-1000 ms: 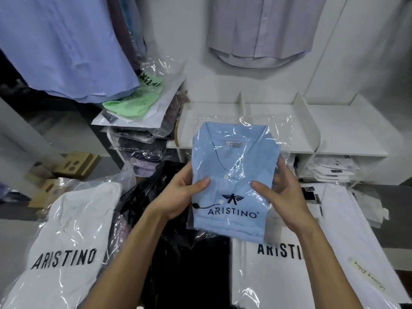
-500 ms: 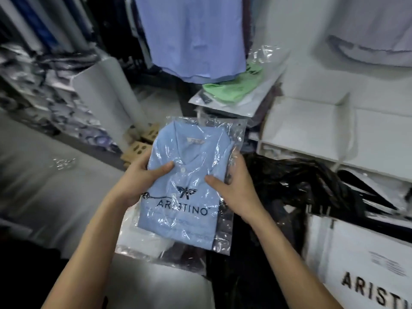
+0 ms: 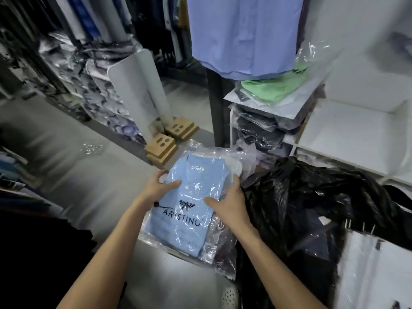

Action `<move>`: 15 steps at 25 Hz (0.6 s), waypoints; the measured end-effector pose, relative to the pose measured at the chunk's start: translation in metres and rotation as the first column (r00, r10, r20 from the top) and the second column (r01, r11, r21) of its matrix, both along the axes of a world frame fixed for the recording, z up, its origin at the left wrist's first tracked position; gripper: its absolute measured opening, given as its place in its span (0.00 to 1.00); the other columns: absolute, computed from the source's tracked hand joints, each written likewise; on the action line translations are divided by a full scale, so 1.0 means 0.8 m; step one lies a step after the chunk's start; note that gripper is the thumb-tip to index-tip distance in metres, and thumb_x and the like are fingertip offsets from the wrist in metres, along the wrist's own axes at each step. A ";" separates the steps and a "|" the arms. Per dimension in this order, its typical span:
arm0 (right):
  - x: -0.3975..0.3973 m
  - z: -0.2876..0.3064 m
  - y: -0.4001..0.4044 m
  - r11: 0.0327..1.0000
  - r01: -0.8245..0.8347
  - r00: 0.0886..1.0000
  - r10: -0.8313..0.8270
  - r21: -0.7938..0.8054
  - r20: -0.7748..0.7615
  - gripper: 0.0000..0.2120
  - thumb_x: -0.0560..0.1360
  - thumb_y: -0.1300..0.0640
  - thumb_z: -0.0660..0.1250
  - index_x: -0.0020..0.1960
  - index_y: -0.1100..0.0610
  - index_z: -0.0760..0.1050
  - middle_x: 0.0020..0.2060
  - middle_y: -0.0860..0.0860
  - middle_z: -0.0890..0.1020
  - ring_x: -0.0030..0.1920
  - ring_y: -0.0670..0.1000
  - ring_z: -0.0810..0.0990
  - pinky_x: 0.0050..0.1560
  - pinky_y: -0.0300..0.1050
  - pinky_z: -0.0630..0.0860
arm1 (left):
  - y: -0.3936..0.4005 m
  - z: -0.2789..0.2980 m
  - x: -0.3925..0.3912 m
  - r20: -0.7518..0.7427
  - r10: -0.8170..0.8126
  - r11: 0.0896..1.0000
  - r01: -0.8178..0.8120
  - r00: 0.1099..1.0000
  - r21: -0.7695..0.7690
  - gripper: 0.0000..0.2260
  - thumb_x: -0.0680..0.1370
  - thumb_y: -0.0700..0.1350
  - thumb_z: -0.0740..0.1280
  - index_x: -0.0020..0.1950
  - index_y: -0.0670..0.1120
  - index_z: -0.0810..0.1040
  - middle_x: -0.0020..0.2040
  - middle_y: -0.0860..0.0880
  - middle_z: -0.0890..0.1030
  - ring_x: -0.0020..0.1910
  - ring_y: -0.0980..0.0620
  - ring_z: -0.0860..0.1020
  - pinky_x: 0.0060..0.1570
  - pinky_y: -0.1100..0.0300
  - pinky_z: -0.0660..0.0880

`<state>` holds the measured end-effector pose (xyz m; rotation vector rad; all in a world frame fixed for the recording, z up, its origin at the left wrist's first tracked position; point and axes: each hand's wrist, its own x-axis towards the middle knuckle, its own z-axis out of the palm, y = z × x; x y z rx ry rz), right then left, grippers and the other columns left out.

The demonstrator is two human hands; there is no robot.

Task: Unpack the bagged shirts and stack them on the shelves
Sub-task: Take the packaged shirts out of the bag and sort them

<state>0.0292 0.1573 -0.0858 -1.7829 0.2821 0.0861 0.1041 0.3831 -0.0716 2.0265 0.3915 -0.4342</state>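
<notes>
A folded light-blue shirt (image 3: 189, 197) lies in a clear plastic bag printed ARISTINO, low in the middle of the view. My left hand (image 3: 156, 188) grips its left edge, thumb on top near the collar. My right hand (image 3: 227, 208) holds the right edge, thumb pressed on the front. Under it lies another clear bagged garment (image 3: 169, 259). The white shelf (image 3: 347, 134) with its open compartments stands at the right.
A stack of bagged shirts (image 3: 267, 114) topped by a green one (image 3: 269, 89) sits beside the shelf. A black plastic bag (image 3: 312, 208) spreads to the right. Two wooden blocks (image 3: 160, 146) lie on the floor. A blue shirt (image 3: 243, 34) hangs above. More bagged clothes line the left.
My view has swung left and down. Both hands have carried the blue bagged shirt away from in front of the white shelf and lowered it over a bagged garment.
</notes>
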 end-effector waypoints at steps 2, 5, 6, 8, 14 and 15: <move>-0.001 0.012 -0.011 0.994 -0.010 0.999 0.014 -0.107 0.041 0.48 0.72 0.59 0.78 0.81 0.53 0.51 0.56 0.50 0.81 0.50 0.49 0.84 0.44 0.35 0.79 | 0.000 -0.004 0.009 0.044 -0.004 0.993 -0.001 0.999 0.117 0.37 0.70 0.60 0.79 0.74 0.54 0.68 0.57 0.43 0.81 0.52 0.46 0.82 0.57 0.46 0.80; -0.003 0.033 -0.041 0.940 0.071 0.972 0.010 -0.334 0.234 0.25 0.75 0.57 0.75 0.69 0.57 0.72 0.52 0.51 0.78 0.46 0.49 0.82 0.51 0.46 0.81 | -0.020 0.001 0.024 0.183 -0.075 0.966 0.026 0.980 0.257 0.47 0.60 0.74 0.75 0.74 0.55 0.69 0.68 0.45 0.75 0.64 0.45 0.76 0.63 0.42 0.77; -0.007 0.041 -0.056 0.937 0.136 0.948 -0.030 -0.320 0.317 0.18 0.76 0.57 0.75 0.64 0.57 0.77 0.49 0.50 0.79 0.42 0.44 0.81 0.49 0.42 0.80 | -0.039 0.007 0.025 0.225 -0.121 0.957 0.054 0.967 0.286 0.48 0.60 0.76 0.74 0.74 0.56 0.69 0.70 0.46 0.74 0.67 0.44 0.74 0.65 0.42 0.76; -0.020 0.056 -0.087 0.934 0.276 0.875 -0.146 -0.228 0.461 0.10 0.76 0.58 0.75 0.56 0.56 0.81 0.43 0.47 0.81 0.36 0.41 0.79 0.42 0.32 0.75 | -0.087 0.030 0.018 0.311 -0.230 0.933 0.117 0.922 0.341 0.41 0.65 0.73 0.73 0.74 0.59 0.69 0.71 0.46 0.72 0.71 0.44 0.70 0.69 0.44 0.71; -0.062 -0.008 -0.220 0.770 0.635 0.758 -0.637 0.063 0.137 0.05 0.80 0.55 0.70 0.56 0.50 0.79 0.43 0.51 0.84 0.40 0.50 0.86 0.43 0.50 0.83 | -0.265 0.073 -0.068 0.666 -0.346 0.926 0.354 0.661 0.131 0.15 0.78 0.47 0.74 0.64 0.53 0.79 0.58 0.61 0.77 0.60 0.59 0.75 0.64 0.60 0.72; -0.069 -0.040 -0.238 0.754 0.657 0.754 -0.657 0.000 0.012 0.08 0.80 0.55 0.69 0.58 0.53 0.80 0.47 0.52 0.85 0.45 0.51 0.86 0.50 0.50 0.82 | -0.292 0.068 -0.083 0.684 -0.383 0.898 0.423 0.621 0.119 0.14 0.78 0.46 0.74 0.63 0.52 0.80 0.57 0.60 0.78 0.60 0.59 0.76 0.64 0.60 0.72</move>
